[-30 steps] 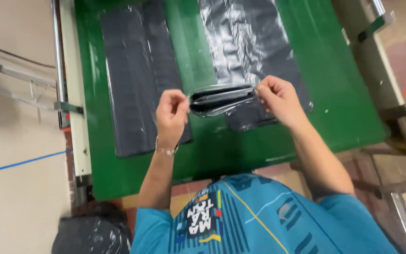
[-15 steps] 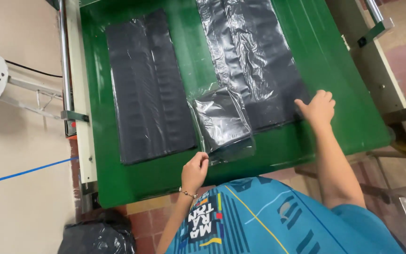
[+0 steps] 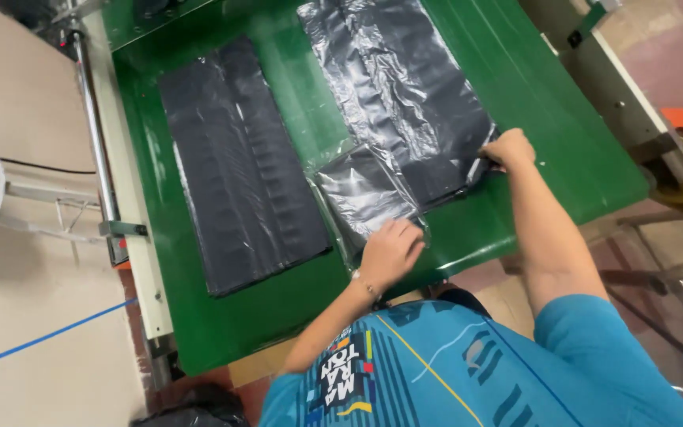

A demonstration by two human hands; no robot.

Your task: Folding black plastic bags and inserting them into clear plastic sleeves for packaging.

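From my seat the green table [image 3: 199, 316] fills most of the frame, running from upper left down to lower centre. Two long stacks of black plastic bags lie on it: the left stack [image 3: 239, 158] sits alone in the left half, well apart from both hands; the right stack [image 3: 405, 95] runs from top centre toward the right hand, its long axis tilted slightly, near end pointing to the lower right.

Overlapping the near end of that right stack lies the folded bag packet [image 3: 365, 194], smaller, shiny, its long axis going from upper left to lower right of the frame's middle.

My left hand [image 3: 389, 249] rests palm down on the packet's lower corner, fingers spread flat and pressing, gripping nothing. It is the nearer hand; the packet stretches up and away from its fingertips.

My right hand [image 3: 507, 150] sits at the right stack's lower right corner, fingers curled narrow onto the edge; I cannot tell whether they actually pinch the plastic.
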